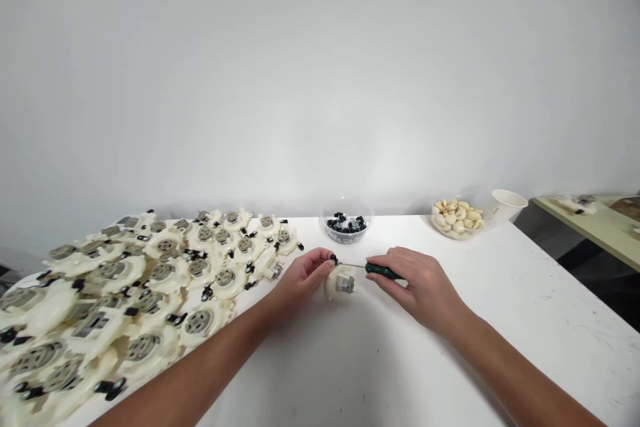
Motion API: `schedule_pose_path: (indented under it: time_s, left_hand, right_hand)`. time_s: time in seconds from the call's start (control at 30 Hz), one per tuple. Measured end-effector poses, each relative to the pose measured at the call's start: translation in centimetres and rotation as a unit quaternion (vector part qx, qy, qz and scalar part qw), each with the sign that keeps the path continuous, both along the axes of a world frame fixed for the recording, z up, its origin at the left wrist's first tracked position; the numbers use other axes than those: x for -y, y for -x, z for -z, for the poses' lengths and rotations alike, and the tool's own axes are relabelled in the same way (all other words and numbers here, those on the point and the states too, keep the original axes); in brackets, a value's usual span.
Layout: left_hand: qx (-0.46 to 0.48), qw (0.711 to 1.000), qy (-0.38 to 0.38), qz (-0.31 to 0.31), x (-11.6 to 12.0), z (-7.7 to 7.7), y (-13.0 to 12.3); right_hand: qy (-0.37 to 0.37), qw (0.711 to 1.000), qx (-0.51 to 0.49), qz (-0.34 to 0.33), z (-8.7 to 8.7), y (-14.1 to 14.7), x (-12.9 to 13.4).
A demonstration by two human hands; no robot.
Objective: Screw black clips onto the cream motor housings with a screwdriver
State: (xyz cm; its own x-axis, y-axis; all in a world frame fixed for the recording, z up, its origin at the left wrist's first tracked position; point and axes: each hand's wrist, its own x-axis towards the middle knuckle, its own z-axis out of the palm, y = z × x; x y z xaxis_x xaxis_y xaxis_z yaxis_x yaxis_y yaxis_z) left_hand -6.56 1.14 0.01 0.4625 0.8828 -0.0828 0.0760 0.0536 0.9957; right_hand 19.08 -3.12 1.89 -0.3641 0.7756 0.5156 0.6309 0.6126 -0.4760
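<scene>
My right hand point(417, 283) is closed around the green handle of a screwdriver point(381, 271). Its thin metal shaft points left and ends at a small black rubber piece point(334, 258) by my left fingertips. My left hand point(307, 270) pinches the edge of a cream plastic motor housing point(333, 283) where that black piece sits. A silver motor point(345, 283) sticks out of the housing towards the right. My fingers hide part of the housing, and I cannot tell exactly where the screwdriver tip meets it.
Many similar cream motor housings point(163, 271) crowd the left of the white table point(330, 380). A clear bowl point(347, 235) of black parts and screws stands by the wall. To its right are a bag of cream discs point(457, 219) and a white paper cup point(506, 205).
</scene>
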Motion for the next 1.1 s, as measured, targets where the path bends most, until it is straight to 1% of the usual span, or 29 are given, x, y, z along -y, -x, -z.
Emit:
schedule_pose_path:
  time_s: [0.1, 0.23, 0.33, 0.43, 0.53, 0.6, 0.7, 0.77, 0.87, 1.0, 1.1]
  left_hand:
    - [0.001, 1.0, 0.008, 0.005, 0.1, -0.1, 0.0]
    - [-0.006, 1.0, 0.006, 0.004, 0.1, -0.3, -0.1]
    - [-0.011, 1.0, 0.006, 0.017, 0.1, -0.5, -0.1]
    - [-0.008, 1.0, 0.006, 0.021, 0.0, -0.4, -0.2]
    - [0.0, 1.0, 0.008, 0.008, 0.0, -0.2, -0.2]
    - [0.001, 1.0, 0.01, 0.006, -0.1, -0.1, -0.1]
    - [0.002, 1.0, 0.012, 0.019, -0.1, -0.1, -0.1]
    - [-0.001, 1.0, 0.014, 0.026, -0.1, -0.3, -0.1]
    - [-0.005, 1.0, 0.009, 0.027, 0.0, -0.4, -0.2]
    - [-0.001, 1.0, 0.001, 0.029, 0.1, -0.5, -0.3]
    - [0.001, 0.999, 0.013, 0.031, 0.1, -0.4, -0.3]
  right_hand:
    - [0.024, 0.999, 0.025, 0.013, -0.2, 0.1, 0.2]
    - [0.094, 0.992, 0.053, 0.059, -0.6, 0.5, 0.6]
    - [0.155, 0.984, 0.023, 0.08, -1.0, 0.8, 0.7]
    - [0.197, 0.978, -0.029, 0.069, -1.2, 0.9, 0.7]
    - [0.2, 0.977, -0.058, 0.048, -1.2, 0.8, 0.6]
    - [0.173, 0.982, -0.065, 0.027, -1.1, 0.5, 0.4]
    - [0.117, 0.991, -0.066, -0.01, -1.1, 0.1, 0.4]
    - [0.107, 0.992, -0.061, -0.015, -1.1, 0.0, 0.4]
    - [0.144, 0.987, -0.068, 0.004, -1.1, 0.2, 0.6]
    - [0.228, 0.968, -0.097, 0.025, -1.4, 0.6, 0.7]
    - [0.27, 0.955, -0.115, 0.037, -1.7, 0.8, 0.7]
